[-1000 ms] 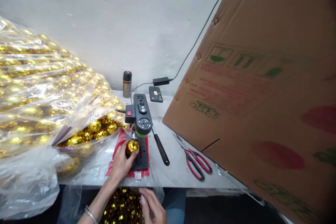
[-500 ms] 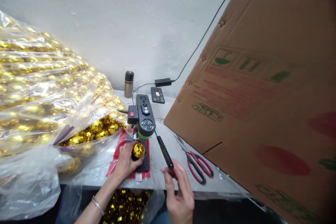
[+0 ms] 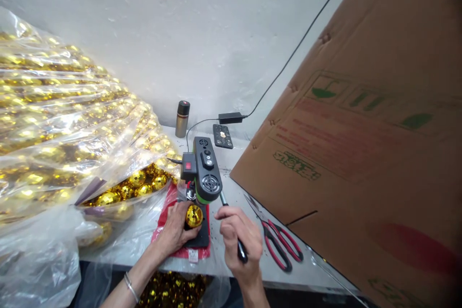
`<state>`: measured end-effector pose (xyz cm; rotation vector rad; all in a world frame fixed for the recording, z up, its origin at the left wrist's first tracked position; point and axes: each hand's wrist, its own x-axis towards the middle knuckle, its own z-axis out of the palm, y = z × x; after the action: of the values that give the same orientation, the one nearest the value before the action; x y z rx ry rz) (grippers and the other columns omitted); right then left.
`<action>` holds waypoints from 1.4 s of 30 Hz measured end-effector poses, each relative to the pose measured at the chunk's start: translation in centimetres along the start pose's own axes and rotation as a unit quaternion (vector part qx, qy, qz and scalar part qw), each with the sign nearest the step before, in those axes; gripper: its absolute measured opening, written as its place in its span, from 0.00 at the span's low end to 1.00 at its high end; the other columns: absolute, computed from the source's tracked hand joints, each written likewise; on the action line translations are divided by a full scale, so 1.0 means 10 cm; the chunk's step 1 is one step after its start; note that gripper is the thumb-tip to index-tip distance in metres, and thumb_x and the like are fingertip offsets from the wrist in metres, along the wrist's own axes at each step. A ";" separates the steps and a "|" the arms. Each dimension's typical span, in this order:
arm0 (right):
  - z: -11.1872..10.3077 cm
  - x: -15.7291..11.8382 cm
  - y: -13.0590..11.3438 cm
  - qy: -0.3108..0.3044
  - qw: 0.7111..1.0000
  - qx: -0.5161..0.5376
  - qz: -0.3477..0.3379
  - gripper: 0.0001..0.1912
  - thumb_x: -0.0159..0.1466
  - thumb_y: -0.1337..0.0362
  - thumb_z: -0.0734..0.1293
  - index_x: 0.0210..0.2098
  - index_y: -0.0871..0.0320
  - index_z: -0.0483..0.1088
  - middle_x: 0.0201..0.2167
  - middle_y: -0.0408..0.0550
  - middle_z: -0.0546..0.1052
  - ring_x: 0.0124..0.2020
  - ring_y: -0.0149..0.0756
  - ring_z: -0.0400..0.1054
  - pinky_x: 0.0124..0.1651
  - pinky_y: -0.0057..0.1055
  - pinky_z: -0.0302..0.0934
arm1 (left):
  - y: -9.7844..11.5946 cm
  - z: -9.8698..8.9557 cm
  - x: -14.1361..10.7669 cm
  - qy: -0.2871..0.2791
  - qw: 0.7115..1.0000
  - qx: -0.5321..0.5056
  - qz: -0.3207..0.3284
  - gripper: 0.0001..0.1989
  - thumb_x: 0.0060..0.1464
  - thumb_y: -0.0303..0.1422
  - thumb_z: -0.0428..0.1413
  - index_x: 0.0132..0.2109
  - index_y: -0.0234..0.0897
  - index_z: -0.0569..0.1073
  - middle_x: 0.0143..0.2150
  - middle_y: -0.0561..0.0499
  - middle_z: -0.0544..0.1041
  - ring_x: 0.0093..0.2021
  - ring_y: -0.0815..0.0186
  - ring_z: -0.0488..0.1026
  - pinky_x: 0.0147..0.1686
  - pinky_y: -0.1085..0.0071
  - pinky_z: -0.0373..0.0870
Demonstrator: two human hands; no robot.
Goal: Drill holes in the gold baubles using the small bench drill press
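Gold faceted ball (image 3: 194, 215), one, small: located over the black base plate (image 3: 204, 237) of a bench-mounted device, just on the near side of its head; whether it touches the plate cannot be told.

Nearest, below the bench (image 3: 314, 276) edge: gold faceted pieces (image 3: 168, 289), a heap, partly hidden. Left hand (image 3: 173, 232), silver-coloured bracelet (image 3: 130, 288) at the wrist: fingers narrow, curled round the ball from its left and near side. Right hand (image 3: 241, 245): fingers wrapped round a black lever handle (image 3: 242, 252), its near end protruding below the grip.

Red plastic packet (image 3: 164, 216), one, flat under the base plate, with a small white label (image 3: 193, 255). Shears (image 3: 264, 222), red and black handles, lying open-handled to the right of the right hand. Device head (image 3: 208, 168), black with green trim, two round vents; switch box (image 3: 188, 166), red rocker, on its left side.

Left: clear plastic bag (image 3: 72, 130), large, filled with gold balls, its mouth open towards the device. Right: cardboard carton (image 3: 325, 154), large, printed green and red.

Farther back: dark patterned phone-like item (image 3: 223, 135); bottle (image 3: 182, 120), black cap, upright; black power adapter (image 3: 231, 118) with cord (image 3: 296, 51); pale wall (image 3: 162, 24).
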<state>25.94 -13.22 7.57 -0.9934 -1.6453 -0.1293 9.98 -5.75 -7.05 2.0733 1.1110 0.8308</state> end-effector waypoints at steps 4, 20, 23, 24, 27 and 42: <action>0.19 -0.21 0.10 0.046 0.999 -0.010 0.008 0.18 0.78 0.66 0.55 0.30 0.54 0.63 0.26 0.42 0.71 0.25 0.29 0.66 0.29 0.27 0.64 | -0.02 0.05 0.00 -0.002 1.000 -0.003 -0.002 0.26 0.53 0.33 0.63 0.60 0.39 0.72 0.54 0.41 0.80 0.53 0.47 0.76 0.55 0.48 0.70; 0.40 -0.61 0.23 0.132 0.989 0.001 0.071 0.18 0.77 0.63 0.56 0.30 0.53 0.62 0.26 0.39 0.71 0.25 0.32 0.67 0.46 0.38 0.70 | 0.00 0.04 0.00 0.004 1.000 -0.001 -0.010 0.27 0.50 0.32 0.64 0.59 0.38 0.74 0.51 0.42 0.81 0.50 0.47 0.76 0.52 0.51 0.72; 0.41 -0.61 0.23 0.132 0.988 0.007 0.075 0.18 0.77 0.64 0.56 0.30 0.53 0.62 0.26 0.40 0.71 0.26 0.31 0.67 0.43 0.37 0.69 | 0.00 0.05 0.00 0.004 1.000 -0.002 -0.005 0.27 0.50 0.32 0.63 0.59 0.38 0.74 0.52 0.42 0.81 0.51 0.47 0.76 0.53 0.51 0.71; 0.41 -0.61 0.23 0.132 0.988 0.008 0.076 0.18 0.77 0.63 0.56 0.30 0.53 0.62 0.26 0.40 0.70 0.25 0.31 0.67 0.43 0.37 0.69 | -0.01 0.06 0.00 0.005 1.000 -0.002 -0.003 0.27 0.51 0.32 0.63 0.59 0.39 0.73 0.52 0.42 0.81 0.51 0.47 0.76 0.53 0.50 0.71; 0.42 -0.62 0.24 0.134 0.988 0.007 0.078 0.18 0.77 0.63 0.56 0.29 0.53 0.62 0.25 0.39 0.70 0.25 0.31 0.66 0.45 0.37 0.69 | -0.03 0.09 0.00 0.010 1.000 0.000 -0.002 0.27 0.51 0.31 0.63 0.59 0.39 0.73 0.53 0.42 0.81 0.51 0.48 0.77 0.53 0.51 0.71; 0.46 -0.61 0.27 0.148 0.986 0.040 0.067 0.19 0.79 0.61 0.56 0.30 0.54 0.63 0.26 0.38 0.69 0.25 0.30 0.65 0.43 0.35 0.67 | 0.02 0.06 0.01 0.010 1.000 0.006 0.000 0.26 0.52 0.30 0.63 0.59 0.36 0.72 0.53 0.41 0.81 0.52 0.48 0.77 0.54 0.50 0.72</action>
<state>24.19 -12.19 -0.26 -0.9699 -1.3004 -0.1137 10.54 -5.85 -7.23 2.0796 1.1295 0.8490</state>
